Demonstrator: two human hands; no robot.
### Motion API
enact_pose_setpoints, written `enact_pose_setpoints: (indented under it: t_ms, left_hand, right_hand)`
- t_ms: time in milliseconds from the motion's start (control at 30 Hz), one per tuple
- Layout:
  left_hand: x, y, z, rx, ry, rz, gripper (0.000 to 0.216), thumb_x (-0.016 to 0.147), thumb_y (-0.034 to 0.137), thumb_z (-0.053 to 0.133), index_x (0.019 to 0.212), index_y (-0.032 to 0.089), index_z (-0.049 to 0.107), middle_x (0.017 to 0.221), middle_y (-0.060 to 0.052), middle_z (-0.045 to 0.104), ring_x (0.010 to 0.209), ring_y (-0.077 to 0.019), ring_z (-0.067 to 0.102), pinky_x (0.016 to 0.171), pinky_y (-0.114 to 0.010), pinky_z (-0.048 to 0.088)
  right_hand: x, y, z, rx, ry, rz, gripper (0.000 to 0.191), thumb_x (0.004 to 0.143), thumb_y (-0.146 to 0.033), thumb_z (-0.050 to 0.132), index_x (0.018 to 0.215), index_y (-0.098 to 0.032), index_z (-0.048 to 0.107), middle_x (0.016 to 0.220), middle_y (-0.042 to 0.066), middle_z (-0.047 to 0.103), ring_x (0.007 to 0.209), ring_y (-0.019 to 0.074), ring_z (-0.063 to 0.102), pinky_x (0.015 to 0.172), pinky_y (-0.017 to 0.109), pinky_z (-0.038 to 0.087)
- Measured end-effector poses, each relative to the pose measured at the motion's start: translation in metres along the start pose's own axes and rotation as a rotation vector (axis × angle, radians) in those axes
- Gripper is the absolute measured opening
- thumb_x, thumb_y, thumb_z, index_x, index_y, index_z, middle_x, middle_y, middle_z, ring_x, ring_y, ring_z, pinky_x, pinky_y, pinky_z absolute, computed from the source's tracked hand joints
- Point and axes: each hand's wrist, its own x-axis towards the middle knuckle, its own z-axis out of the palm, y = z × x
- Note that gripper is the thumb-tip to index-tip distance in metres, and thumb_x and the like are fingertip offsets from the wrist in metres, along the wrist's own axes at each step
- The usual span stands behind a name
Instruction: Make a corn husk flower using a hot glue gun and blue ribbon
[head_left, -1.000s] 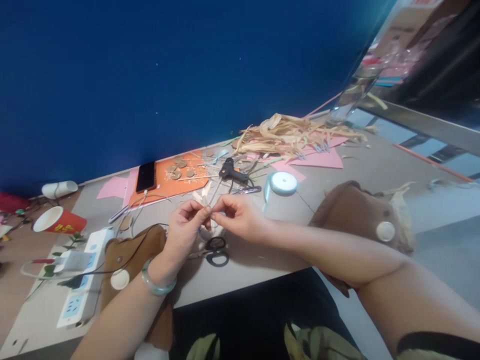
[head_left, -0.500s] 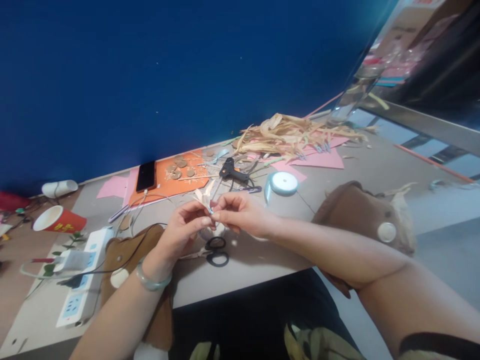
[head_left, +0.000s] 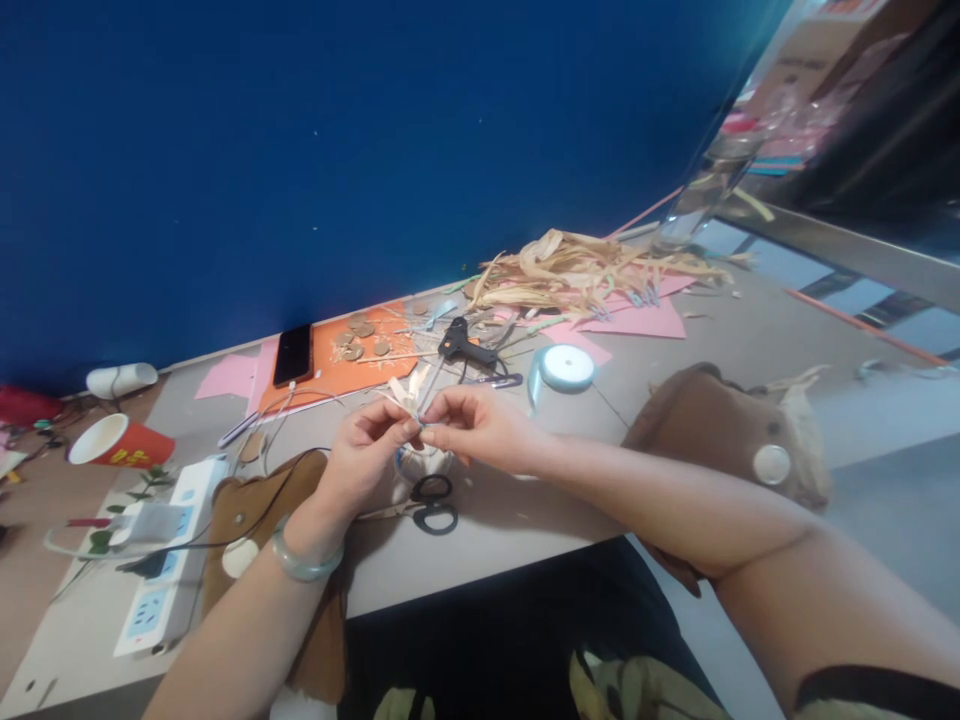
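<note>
My left hand (head_left: 365, 456) and my right hand (head_left: 480, 425) meet over the grey table (head_left: 517, 510), fingertips pinched together on a small pale husk piece (head_left: 415, 400) with a bit of light blue ribbon at its base. The husk tips stick up between the thumbs. A green bangle (head_left: 301, 563) circles my left wrist. Black-handled scissors (head_left: 433, 503) lie on the table just below the hands. A roll of light blue ribbon (head_left: 566, 366) sits behind my right hand.
A black glue gun (head_left: 465, 345), an orange sheet (head_left: 346, 362) with a black phone (head_left: 292, 353), and a heap of dried husks (head_left: 585, 270) on pink paper lie further back. At the left are a white power strip (head_left: 169, 545) and a red paper cup (head_left: 120, 441). Brown sleeve covers (head_left: 720, 425) lie under both arms.
The hands stay pinched on the husk piece; the fingers have shifted slightly and the left forearm has slid a little towards me.
</note>
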Motion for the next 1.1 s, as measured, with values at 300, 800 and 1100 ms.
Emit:
enact_pose_setpoints:
  t_ms: [300, 800, 1100]
  left_hand:
    - [0.003, 0.002, -0.002, 0.189, -0.04, 0.048, 0.018, 0.078, 0.033, 0.07, 0.075, 0.016, 0.065, 0.071, -0.003, 0.067, 0.068, -0.0149, 0.062, 0.067, -0.026, 0.049]
    - [0.003, 0.007, -0.002, 0.087, -0.06, -0.102, 0.023, 0.077, 0.035, 0.071, 0.075, 0.015, 0.059, 0.064, -0.001, 0.068, 0.06, -0.0139, 0.066, 0.063, -0.025, 0.053]
    - [0.003, 0.009, -0.005, -0.091, -0.088, -0.251, 0.024, 0.069, 0.029, 0.079, 0.076, 0.014, 0.062, 0.063, -0.001, 0.069, 0.056, -0.0136, 0.067, 0.062, -0.027, 0.057]
  right_hand:
    - [0.001, -0.005, -0.005, -0.33, 0.017, -0.101, 0.005, 0.079, -0.015, 0.058, 0.074, -0.013, 0.06, 0.061, -0.003, 0.059, 0.048, 0.0053, 0.049, 0.046, 0.017, 0.037]
    - [0.008, -0.01, -0.017, -0.276, -0.072, 0.079, 0.015, 0.072, -0.022, 0.07, 0.073, -0.014, 0.057, 0.058, -0.005, 0.056, 0.047, 0.0053, 0.047, 0.045, 0.018, 0.036]
    - [0.009, -0.015, -0.019, -0.218, -0.11, 0.176, 0.02, 0.074, -0.03, 0.07, 0.076, -0.014, 0.059, 0.053, -0.007, 0.05, 0.04, 0.0041, 0.043, 0.04, 0.018, 0.034]
